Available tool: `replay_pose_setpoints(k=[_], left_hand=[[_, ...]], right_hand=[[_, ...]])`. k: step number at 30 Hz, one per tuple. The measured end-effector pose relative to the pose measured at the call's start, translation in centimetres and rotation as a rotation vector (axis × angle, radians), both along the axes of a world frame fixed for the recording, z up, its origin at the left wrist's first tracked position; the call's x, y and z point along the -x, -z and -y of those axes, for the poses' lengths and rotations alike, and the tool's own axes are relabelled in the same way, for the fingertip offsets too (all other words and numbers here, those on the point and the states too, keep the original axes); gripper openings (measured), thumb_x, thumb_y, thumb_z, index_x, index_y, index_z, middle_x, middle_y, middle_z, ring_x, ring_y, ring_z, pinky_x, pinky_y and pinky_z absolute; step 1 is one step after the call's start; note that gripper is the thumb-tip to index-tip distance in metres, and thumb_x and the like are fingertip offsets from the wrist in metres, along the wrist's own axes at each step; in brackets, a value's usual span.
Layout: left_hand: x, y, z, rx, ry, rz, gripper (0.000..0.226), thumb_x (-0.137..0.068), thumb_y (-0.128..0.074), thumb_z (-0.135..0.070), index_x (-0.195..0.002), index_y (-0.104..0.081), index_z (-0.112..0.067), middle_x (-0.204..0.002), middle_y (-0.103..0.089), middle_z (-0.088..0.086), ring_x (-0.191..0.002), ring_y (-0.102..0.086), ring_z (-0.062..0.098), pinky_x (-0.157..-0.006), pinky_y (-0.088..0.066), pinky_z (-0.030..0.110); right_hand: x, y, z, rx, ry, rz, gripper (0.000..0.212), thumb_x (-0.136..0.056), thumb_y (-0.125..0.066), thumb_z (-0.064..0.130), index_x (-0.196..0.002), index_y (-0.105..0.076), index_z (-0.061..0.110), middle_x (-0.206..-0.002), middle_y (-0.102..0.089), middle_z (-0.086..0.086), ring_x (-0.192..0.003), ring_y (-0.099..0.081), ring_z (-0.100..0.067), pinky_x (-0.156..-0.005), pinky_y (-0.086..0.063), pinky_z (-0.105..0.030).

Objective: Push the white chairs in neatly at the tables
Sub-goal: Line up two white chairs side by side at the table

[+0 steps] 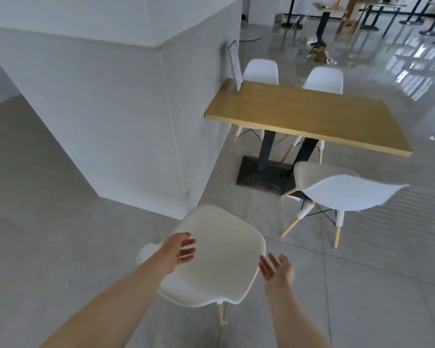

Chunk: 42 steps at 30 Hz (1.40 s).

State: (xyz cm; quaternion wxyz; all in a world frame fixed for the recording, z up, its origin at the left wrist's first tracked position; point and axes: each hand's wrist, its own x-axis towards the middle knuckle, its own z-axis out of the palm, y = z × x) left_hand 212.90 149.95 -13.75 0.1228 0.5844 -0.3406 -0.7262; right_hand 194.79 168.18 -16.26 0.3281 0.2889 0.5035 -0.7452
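— Where does the nearest white chair (211, 257) sit against the hands?

— At lower centre of the frame, directly ahead of both. The left hand (178, 251) hovers over the left side of its shell and the right hand (276, 270) sits just off the right edge. Both are spread, palms turned inward, gripping nothing; I cannot tell whether either touches the shell.

— And the counter (309, 116)?

— Toward the upper right, well apart from this chair, its long side running from centre down to the right. A second white chair (347, 189) stands at its near right end, angled outward.

— So which way should the push go?

— My judgement: up and to the right, into the open place on the near side, left of that angled chair. Neither hand is clearly nearer; they flank the shell about evenly.
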Motion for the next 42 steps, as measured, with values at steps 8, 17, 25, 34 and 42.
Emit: replay_pose_setpoints(k=[8,17,25,34,42], left_hand=[[-0.6,0.8,3.8,-0.006,0.155,-0.031,0.016,-0.095,-0.048,-0.017,-0.106,-0.057,-0.012,-0.099,-0.066,0.010,-0.082,-0.062,0.028,-0.072,-0.054,0.038],[-7.2,4.3,12.0,-0.045,0.390,0.074,0.008,-0.093,-0.051,-0.017,-0.096,-0.057,-0.013,-0.091,-0.065,0.007,-0.070,-0.059,0.024,-0.057,-0.053,0.029],[-9.9,7.0,13.4,0.079,0.332,0.193,0.023,-0.091,-0.047,-0.004,-0.070,-0.050,-0.013,-0.066,-0.048,0.005,-0.039,-0.045,0.009,-0.032,-0.031,0.009],[-11.2,8.0,12.4,-0.091,0.342,0.175,0.011,-0.092,-0.049,-0.009,-0.080,-0.051,-0.007,-0.074,-0.052,0.009,-0.064,-0.049,0.019,-0.055,-0.042,0.028],[-10.1,7.8,10.3,-0.336,0.264,0.070,0.010,-0.089,-0.042,0.001,-0.088,-0.050,-0.005,-0.086,-0.057,0.015,-0.074,-0.055,0.027,-0.039,-0.052,0.027]], right_hand=[[-4.1,-0.3,2.3,-0.029,0.123,-0.033,0.044,-0.098,-0.040,0.019,-0.140,-0.040,0.007,-0.117,-0.057,-0.014,-0.078,-0.063,-0.031,-0.077,-0.053,-0.042],[-14.7,2.4,6.6,-0.044,0.440,0.084,0.035,-0.097,-0.038,0.016,-0.129,-0.043,0.003,-0.112,-0.058,-0.012,-0.075,-0.060,-0.027,-0.062,-0.049,-0.035],[-19.8,3.3,5.7,-0.221,0.488,0.134,0.014,-0.093,-0.048,0.010,-0.092,-0.056,-0.001,-0.095,-0.059,-0.013,-0.068,-0.055,-0.021,-0.062,-0.049,-0.027],[-21.5,5.0,8.9,-0.084,0.167,0.203,0.028,-0.086,-0.051,-0.004,-0.113,-0.050,0.004,-0.088,-0.058,-0.015,-0.076,-0.055,-0.031,-0.063,-0.049,-0.040],[-20.4,5.8,8.1,-0.076,0.049,0.232,0.033,-0.082,-0.046,-0.011,-0.114,-0.048,-0.002,-0.094,-0.059,-0.017,-0.081,-0.056,-0.033,-0.057,-0.053,-0.036]])
